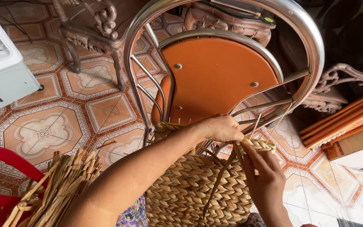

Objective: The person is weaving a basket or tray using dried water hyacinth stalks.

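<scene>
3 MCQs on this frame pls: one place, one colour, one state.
1. Where does the left hand rest?
A. on the woven basket's top rim
B. on the white appliance
C. on the floor

2. What colour is the chair seat?
A. blue
B. orange
C. green

3. What state is the right hand in?
A. open, flat
B. out of view
C. grip pinched on a fibre strand

A: its fingers curl over the rim.
B: orange panel inside the metal frame.
C: fingers close on the strand at the rim.
</scene>
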